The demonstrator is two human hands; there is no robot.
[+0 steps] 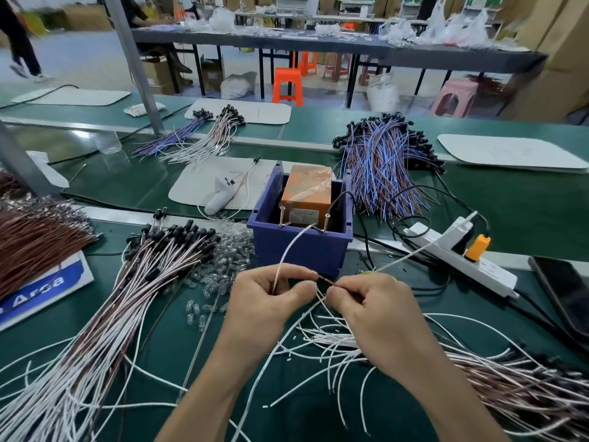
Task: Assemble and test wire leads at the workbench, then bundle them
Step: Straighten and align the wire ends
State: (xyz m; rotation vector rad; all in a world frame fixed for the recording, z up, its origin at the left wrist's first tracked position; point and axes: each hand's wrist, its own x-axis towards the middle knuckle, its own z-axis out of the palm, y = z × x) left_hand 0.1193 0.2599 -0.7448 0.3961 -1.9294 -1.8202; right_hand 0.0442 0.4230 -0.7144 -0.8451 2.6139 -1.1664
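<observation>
At the near edge of the bench, dead centre, my left hand point(267, 301) pinches a white lead point(287, 250) between thumb and forefinger. My right hand point(376, 304), just beside it at 3 o'clock, pinches a brown wire end point(328, 282) the same way. The white lead arcs up toward 12 o'clock to the front rim of the blue bin point(299, 250), ending between the brass test pins point(281, 215). I cannot tell whether it touches either of them.

The risks as I judge them: the tip could slide off the pin and give me a false reading, since I steer it from far down its length. My fingers sit close to bare strands, and the orange box point(306, 189) inside the bin looks wired to the power strip point(459, 260) at 2 o'clock. The loose white wires point(331, 341) at 5 o'clock lie right under my wrists and could snag and drag. The clear bulbs point(232, 247) at 11 o'clock could scatter if the socketed leads point(172, 247) at 9 o'clock shift.

Counted: two hands, two brass pins, one bin, one orange box, one power strip, one phone point(564, 295) at 3 o'clock. Farther out there is one blue-and-brown bundle point(382, 167) at 1 o'clock. Leads and bulbs are too many to count.
</observation>
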